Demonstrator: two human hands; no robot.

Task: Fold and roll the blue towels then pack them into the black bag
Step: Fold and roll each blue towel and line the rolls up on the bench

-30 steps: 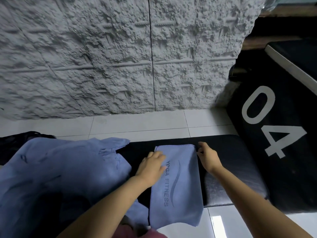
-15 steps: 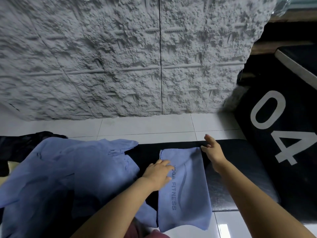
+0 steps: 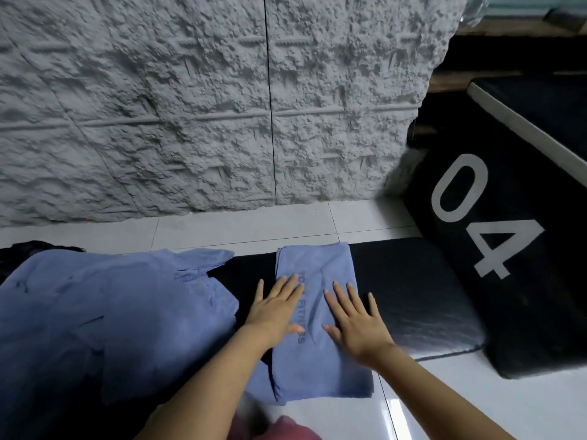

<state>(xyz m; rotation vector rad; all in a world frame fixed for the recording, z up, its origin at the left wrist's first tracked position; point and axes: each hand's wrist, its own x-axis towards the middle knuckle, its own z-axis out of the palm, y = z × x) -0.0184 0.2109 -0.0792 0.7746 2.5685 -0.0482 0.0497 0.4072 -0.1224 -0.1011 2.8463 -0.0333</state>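
A blue towel [image 3: 317, 369] folded into a long strip lies across a black padded bench [image 3: 413, 290], its near end hanging over the bench's front edge. Dark lettering runs along it. My left hand [image 3: 276, 309] rests flat on the strip's left half, fingers spread. Pressing flat on the right half is my right hand [image 3: 355, 322], its outer fingers reaching onto the bench. A loose heap of more blue towels [image 3: 104, 312] lies to the left. Behind the heap, at the left edge, a bit of black fabric [image 3: 28, 249] shows; whether it is the bag is unclear.
A rough grey stone-textured wall [image 3: 190, 106] rises behind a strip of white floor tiles [image 3: 254, 223]. A large black box marked "04" [image 3: 508, 249] stands right of the bench. Something pink [image 3: 286, 430] shows at the bottom edge.
Both hands have left the far end of the folded towel and slid toward me; they now lie flat side by side on its middle.
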